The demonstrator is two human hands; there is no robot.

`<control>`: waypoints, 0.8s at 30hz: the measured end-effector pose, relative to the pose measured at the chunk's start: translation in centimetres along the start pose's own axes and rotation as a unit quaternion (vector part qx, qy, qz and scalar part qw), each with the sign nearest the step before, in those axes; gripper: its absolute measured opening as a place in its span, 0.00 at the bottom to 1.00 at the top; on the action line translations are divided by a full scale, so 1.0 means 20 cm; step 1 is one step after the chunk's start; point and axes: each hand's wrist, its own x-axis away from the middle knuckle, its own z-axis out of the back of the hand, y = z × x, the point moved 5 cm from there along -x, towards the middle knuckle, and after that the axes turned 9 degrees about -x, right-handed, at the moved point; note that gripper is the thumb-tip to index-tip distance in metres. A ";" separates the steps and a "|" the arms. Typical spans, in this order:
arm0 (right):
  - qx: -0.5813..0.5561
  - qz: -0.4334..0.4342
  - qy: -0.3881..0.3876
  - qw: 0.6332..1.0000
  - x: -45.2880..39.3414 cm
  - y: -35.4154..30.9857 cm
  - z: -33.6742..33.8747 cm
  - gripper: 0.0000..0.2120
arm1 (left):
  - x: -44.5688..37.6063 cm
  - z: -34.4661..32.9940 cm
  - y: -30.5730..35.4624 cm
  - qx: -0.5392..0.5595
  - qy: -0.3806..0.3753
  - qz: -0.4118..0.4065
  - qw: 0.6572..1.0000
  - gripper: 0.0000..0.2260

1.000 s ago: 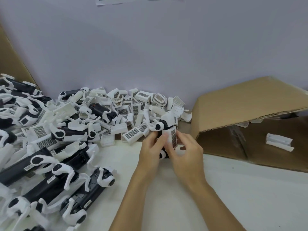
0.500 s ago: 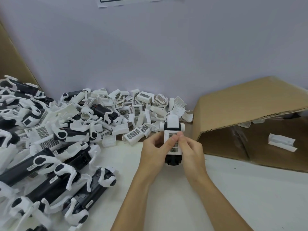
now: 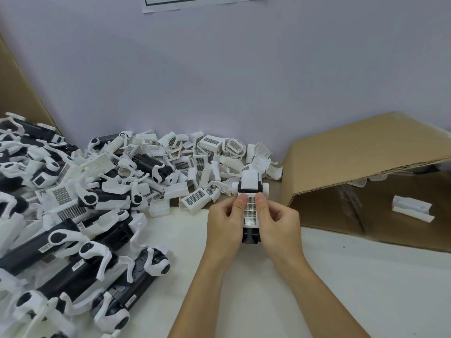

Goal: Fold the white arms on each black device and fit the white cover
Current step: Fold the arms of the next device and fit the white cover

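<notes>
A black device (image 3: 250, 237) with white arms folded in sits upright in both my hands at the table's middle. A white cover (image 3: 251, 209) with a grid label lies along its top face. My left hand (image 3: 225, 223) grips the device's left side, thumb pressed on the cover's upper edge. My right hand (image 3: 278, 224) grips the right side, thumb on the cover too. Much of the black body is hidden by my fingers. A heap of loose white covers (image 3: 195, 201) lies behind, and unfolded black devices (image 3: 73, 264) fill the left.
A cardboard box (image 3: 353, 162) lies on its side at the right, its flap raised, with a white part (image 3: 412, 209) inside. A lilac wall stands behind the heaps. Brown cardboard (image 3: 14, 93) leans at the far left. White tabletop (image 3: 341, 289) lies near me.
The device turned from a tilted pose to end-on, pointing away from me. The cover now lies flat along its top, and both thumbs have moved onto it.
</notes>
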 end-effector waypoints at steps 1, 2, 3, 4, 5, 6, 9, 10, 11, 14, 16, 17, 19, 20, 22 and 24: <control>-0.006 -0.009 -0.004 1.000 0.00 0.00 0.00 0.16 | 0.00 0.00 0.00 0.014 -0.005 0.008 1.000 0.15; -0.012 -0.021 -0.009 1.000 0.00 0.01 -0.01 0.16 | 0.00 -0.01 -0.01 0.026 -0.010 0.017 0.999 0.15; -0.019 -0.034 -0.016 0.999 -0.01 0.02 -0.01 0.15 | 0.00 -0.01 -0.01 0.043 -0.018 0.026 0.999 0.14; -0.027 -0.047 -0.024 0.998 -0.01 0.03 0.00 0.15 | 0.00 -0.01 -0.01 0.066 -0.030 0.036 0.997 0.14; -0.034 -0.056 -0.031 0.997 -0.01 0.03 0.00 0.14 | 0.00 -0.02 -0.01 0.089 -0.048 0.043 0.994 0.13; -0.036 -0.060 -0.036 0.997 -0.01 0.04 0.00 0.13 | 0.00 -0.02 -0.01 0.097 -0.068 0.042 0.992 0.11; -0.009 -0.042 -0.037 0.998 -0.01 0.03 0.00 0.11 | -0.01 -0.01 -0.01 0.024 -0.075 0.007 0.997 0.10; 0.004 -0.032 -0.035 0.999 -0.01 0.03 0.00 0.11 | -0.01 0.00 -0.01 0.004 -0.067 0.000 0.998 0.10; 0.015 -0.023 -0.034 0.999 -0.01 0.02 0.01 0.11 | -0.01 -0.01 -0.01 -0.006 -0.062 -0.004 0.998 0.10; 0.022 -0.009 -0.036 0.999 -0.02 0.02 0.01 0.11 | 0.00 -0.01 -0.01 -0.007 -0.054 -0.001 0.999 0.10; -0.004 -0.026 -0.048 0.998 -0.02 0.03 0.01 0.10 | -0.01 -0.01 -0.02 0.029 -0.057 0.017 0.998 0.11; -0.030 -0.045 -0.056 0.997 -0.02 0.03 0.01 0.11 | -0.01 -0.01 -0.03 0.062 -0.067 0.033 0.995 0.11; -0.082 -0.084 -0.080 0.990 -0.02 0.03 0.00 0.12 | -0.01 -0.01 -0.04 0.130 -0.095 0.065 0.985 0.11; -0.100 -0.098 -0.093 0.986 -0.02 0.03 0.00 0.13 | -0.01 -0.01 -0.04 0.148 -0.111 0.071 0.980 0.11; -0.108 -0.107 -0.111 0.982 -0.02 0.03 0.00 0.14 | -0.01 -0.01 -0.03 0.129 -0.138 0.050 0.981 0.11; -0.087 -0.100 -0.112 0.985 -0.02 0.03 0.01 0.14 | 0.00 0.00 -0.02 0.068 -0.144 0.013 0.987 0.12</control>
